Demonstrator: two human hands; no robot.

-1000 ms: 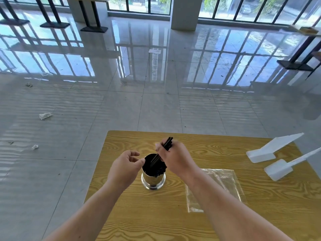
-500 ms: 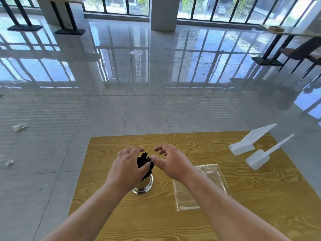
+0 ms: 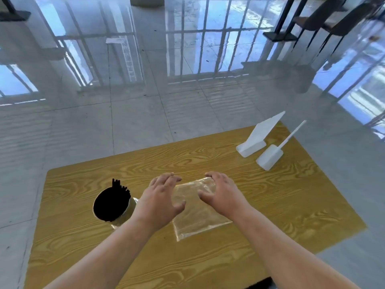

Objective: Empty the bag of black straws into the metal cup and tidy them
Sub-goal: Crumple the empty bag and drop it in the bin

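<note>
on the near half of the yellow wood-grain table [image 3: 208, 159], both my hands have left the cup and come over to the empty clear plastic bag [image 3: 198, 213], which lies flat just right of centre. half a second ago my left hand was wrapped round the cup and my right was hovering at the straws; now my left hand [image 3: 160, 201] sits over the bag's left edge and my right hand [image 3: 223, 195] over its far right corner, both with fingers spread and not closed on anything. i cannot tell whether the palms press on the plastic or float just above it.

the shiny round metal cup [image 3: 116, 207] stands alone at the left, just beside my left wrist, upright as far as i can see. the bundle of thin black straws [image 3: 116, 192] is inside it, their tips poking up past the far rim in a tight cluster. i judge the emptying and tidying to be done, and what remains is only the bag, to be smoothed or put aside.

the cup's mouth reads as one black mass, so i cannot make out single straws or how evenly they stand. my left hand hides the bag's left margin, and the bag's opening is hard to find against the grain. two white plastic stands [image 3: 260, 138] sit well apart at the far right.
</note>
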